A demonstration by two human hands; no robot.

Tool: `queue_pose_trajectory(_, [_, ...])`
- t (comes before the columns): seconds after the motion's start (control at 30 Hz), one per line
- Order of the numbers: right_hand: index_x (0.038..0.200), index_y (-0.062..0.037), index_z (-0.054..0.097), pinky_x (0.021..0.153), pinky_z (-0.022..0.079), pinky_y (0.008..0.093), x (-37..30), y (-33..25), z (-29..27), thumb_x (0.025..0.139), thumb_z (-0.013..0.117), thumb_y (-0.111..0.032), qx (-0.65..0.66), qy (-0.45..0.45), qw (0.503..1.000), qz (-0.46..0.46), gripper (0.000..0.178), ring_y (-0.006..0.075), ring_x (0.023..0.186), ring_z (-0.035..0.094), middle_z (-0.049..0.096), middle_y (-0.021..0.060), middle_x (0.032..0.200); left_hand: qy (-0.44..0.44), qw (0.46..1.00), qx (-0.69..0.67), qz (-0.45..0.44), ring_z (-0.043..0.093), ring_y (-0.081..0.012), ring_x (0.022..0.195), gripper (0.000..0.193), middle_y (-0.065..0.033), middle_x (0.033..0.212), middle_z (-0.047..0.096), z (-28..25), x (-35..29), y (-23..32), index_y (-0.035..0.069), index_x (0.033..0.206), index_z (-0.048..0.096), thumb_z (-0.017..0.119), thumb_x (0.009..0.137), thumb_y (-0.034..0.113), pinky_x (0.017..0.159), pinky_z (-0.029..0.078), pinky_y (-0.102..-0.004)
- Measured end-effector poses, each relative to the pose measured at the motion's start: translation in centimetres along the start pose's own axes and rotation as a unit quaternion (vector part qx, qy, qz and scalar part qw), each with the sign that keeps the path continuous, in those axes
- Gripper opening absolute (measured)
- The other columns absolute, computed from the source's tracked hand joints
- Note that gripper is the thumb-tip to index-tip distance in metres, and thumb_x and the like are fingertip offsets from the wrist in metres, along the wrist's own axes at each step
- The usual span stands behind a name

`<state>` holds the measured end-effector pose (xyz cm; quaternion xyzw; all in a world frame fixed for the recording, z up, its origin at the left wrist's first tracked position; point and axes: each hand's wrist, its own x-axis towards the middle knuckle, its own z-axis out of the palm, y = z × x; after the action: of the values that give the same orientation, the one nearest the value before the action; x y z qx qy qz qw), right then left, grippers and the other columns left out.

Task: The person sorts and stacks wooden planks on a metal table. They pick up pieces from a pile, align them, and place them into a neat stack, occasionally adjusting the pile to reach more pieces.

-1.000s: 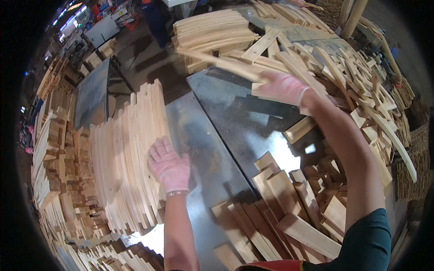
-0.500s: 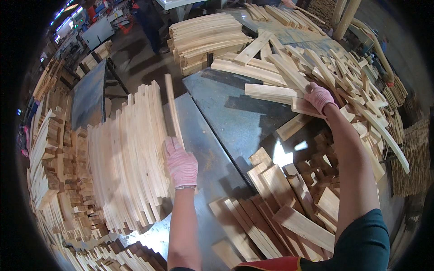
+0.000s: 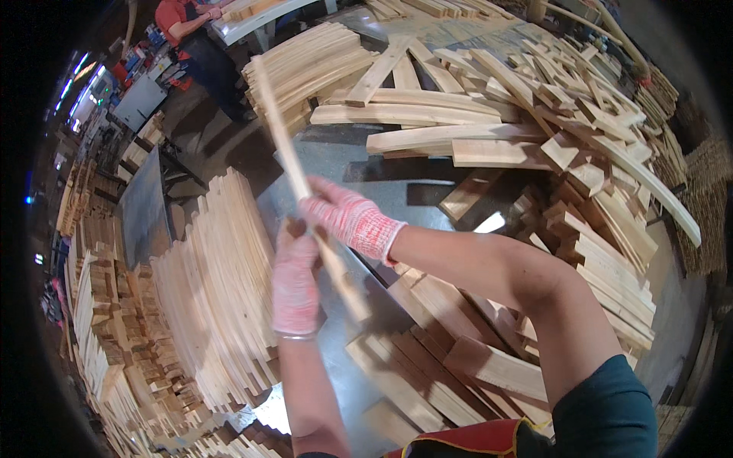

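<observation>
Hands met on one long, thin, pale wooden slat (image 3: 294, 164): our right hand (image 3: 353, 221) had its fingers closed round the middle, our left hand (image 3: 294, 282) gripped it just below, above the grey metal desk (image 3: 427, 183). We judged we were mid-transfer; next it wanted setting edge-on against the upright stack of pale curved slats (image 3: 221, 282) on our left.

We see the metal table (image 3: 427, 183) between the stacked slats (image 3: 221, 282) at left and the loose wood pieces (image 3: 580, 168) at right.
</observation>
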<state>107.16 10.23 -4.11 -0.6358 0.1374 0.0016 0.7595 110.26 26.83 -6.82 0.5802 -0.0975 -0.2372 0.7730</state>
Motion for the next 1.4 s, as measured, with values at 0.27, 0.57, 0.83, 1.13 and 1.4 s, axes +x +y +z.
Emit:
queue_pose_trajectory(0.27, [0.139,-0.006,0.052,0.109,0.048,0.0448,-6.3,-7.1,-14.8,0.076,0.08,-0.052,-0.853,0.054,0.51,0.098,0.083,0.0347,0.126,0.059,0.058,0.0195,0.136,0.181,0.837,0.509,0.088,0.051,-0.0389,0.137,0.075,-0.023,0.148,0.054,-6.8,3.0,-5.6,0.002,0.153,0.043,0.07,0.085,0.018,0.117,0.038,-0.0495])
queue_pose_trajectory(0.57, [0.118,-0.0102,0.063,0.07,0.062,0.0398,-6.3,-8.8,-16.8,0.097,0.059,-0.012,-0.874,0.073,0.477,-0.053,0.022,0.0288,0.085,0.076,0.074,0.0107,0.094,0.162,0.583,0.795,-0.051,0.034,-0.0322,0.151,0.086,-0.012,0.164,0.038,-6.1,1.3,-2.1,0.007,0.159,0.037,0.069,0.087,0.042,0.124,0.029,-0.0456])
queue_pose_trajectory(0.83, [0.123,-0.007,0.07,0.071,0.055,0.0264,-7.0,-26.4,-7.1,0.094,0.074,-0.029,-0.558,-0.022,0.736,-0.384,0.037,0.0116,0.081,0.065,0.072,0.0035,0.097,-0.201,0.971,0.074,0.103,0.061,-0.0207,0.122,0.074,-0.011,0.137,0.063,9.2,1.6,3.7,0.006,0.145,0.054,0.089,0.081,0.018,0.1,0.052,-0.0354])
queue_pose_trajectory(1.13, [0.158,-0.0137,0.036,0.108,0.047,0.0461,-0.5,-0.7,-20.6,0.089,0.074,-0.027,-0.851,0.116,0.511,-0.033,0.08,0.0379,0.136,0.054,0.051,0.0196,0.151,0.201,0.841,0.493,-0.096,0.068,-0.0314,0.111,0.056,-0.0165,0.128,0.066,1.0,3.5,0.5,0.002,0.132,0.06,0.075,0.088,0.033,0.096,0.054,-0.0409])
queue_pose_trajectory(1.4, [0.143,-0.0171,0.052,0.09,0.057,0.0415,1.3,-5.1,-20.2,0.083,0.067,-0.009,-0.807,0.161,0.559,-0.104,0.063,0.0318,0.107,0.07,0.072,0.0122,0.116,0.17,0.593,0.783,-0.08,0.032,-0.0332,0.152,0.086,-0.0107,0.166,0.034,-6.4,3.3,-3.2,0.01,0.16,0.034,0.071,0.087,0.036,0.121,0.03,-0.0493])
